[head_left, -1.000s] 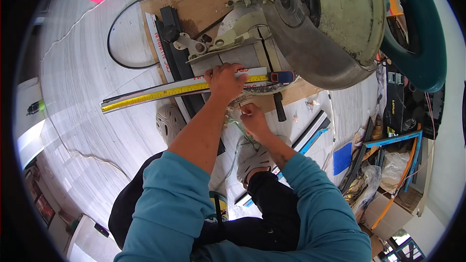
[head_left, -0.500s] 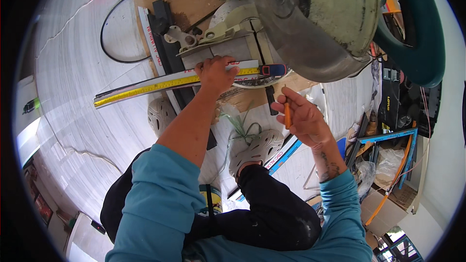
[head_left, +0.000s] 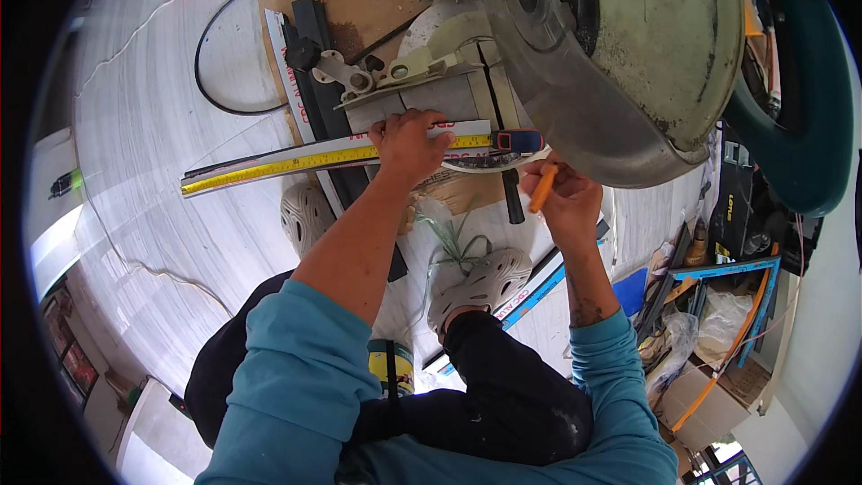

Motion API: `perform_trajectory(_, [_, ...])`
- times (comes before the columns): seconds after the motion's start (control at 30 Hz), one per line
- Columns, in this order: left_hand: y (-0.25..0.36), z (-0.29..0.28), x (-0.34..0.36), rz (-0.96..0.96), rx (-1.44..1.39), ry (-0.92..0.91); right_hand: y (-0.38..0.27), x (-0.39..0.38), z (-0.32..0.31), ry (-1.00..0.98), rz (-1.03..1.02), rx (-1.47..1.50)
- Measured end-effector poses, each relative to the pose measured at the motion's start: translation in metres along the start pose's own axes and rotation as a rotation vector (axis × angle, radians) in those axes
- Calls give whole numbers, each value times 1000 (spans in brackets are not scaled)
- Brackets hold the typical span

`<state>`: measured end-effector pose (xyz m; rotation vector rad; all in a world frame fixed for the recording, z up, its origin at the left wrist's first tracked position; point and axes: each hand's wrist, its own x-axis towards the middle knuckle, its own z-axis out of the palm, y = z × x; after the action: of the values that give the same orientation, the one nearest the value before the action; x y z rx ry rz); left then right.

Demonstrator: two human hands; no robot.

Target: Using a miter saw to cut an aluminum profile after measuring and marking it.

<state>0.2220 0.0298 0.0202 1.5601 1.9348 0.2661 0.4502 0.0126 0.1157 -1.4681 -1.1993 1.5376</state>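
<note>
My left hand is closed over a white-wrapped aluminium bar and the yellow blade of a tape measure. The blade is drawn out along the bar's near side, its dark blue and red case at the bar's right end. Beneath, the bar crosses the base of a miter saw, whose guard and blade housing stand at the upper right. In my right hand is a slim orange-handled tool, pinched between the fingers just below the tape case. Its tip is hidden by the fingers.
A dark lever sticks out from the saw base toward me. Dark bars lie under the measured one. Clear plastic with green strips lies by my shoe. Tools and offcuts crowd the right side; a cable loops at left.
My right hand has risen toward the tape case, its fingers drawing in around the orange-handled tool. The left hand keeps its hold while the whole view has shifted slightly.
</note>
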Motion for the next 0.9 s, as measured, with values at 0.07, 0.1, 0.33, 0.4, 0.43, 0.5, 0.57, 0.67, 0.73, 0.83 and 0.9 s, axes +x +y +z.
perform_trajectory(0.07, [3, -2, 0, 5, 4, -4, 17, 5, -11, 69, -88, 75])
perform_trajectory(0.1, [1, -4, -2, 6, 15, -9, 35, 12, -24, 63, -85, 83])
perform_trajectory(0.33, [5, 2, 0, 33, -18, 47, 84, 72, -53, 436, -420, -444])
perform_trajectory(0.4, [0, 1, -1, 16, -6, 23, 72, 81, -34, 615, -466, -543])
perform_trajectory(0.43, [-5, -2, -3, 4, 4, 27, 42, 80, -21, 294, -518, -367])
perform_trajectory(0.5, [1, 0, -1, 16, 1, 25, 11, 80, -12, -12, -564, -210])
perform_trajectory(0.57, [4, -1, -1, 15, 4, 21, 6, 88, 0, -71, -312, -319])
perform_trajectory(0.67, [1, -2, -3, 7, 14, 23, -8, 93, 15, -223, -156, -491])
perform_trajectory(0.73, [3, 0, -1, 16, 9, 28, 6, 97, 13, -220, -138, -481])
perform_trajectory(0.83, [4, 0, -1, 10, 7, 24, 12, 98, 10, -231, -140, -524])
perform_trajectory(0.9, [3, -2, 0, 8, 10, -13, 12, 98, 11, -243, -161, -580])
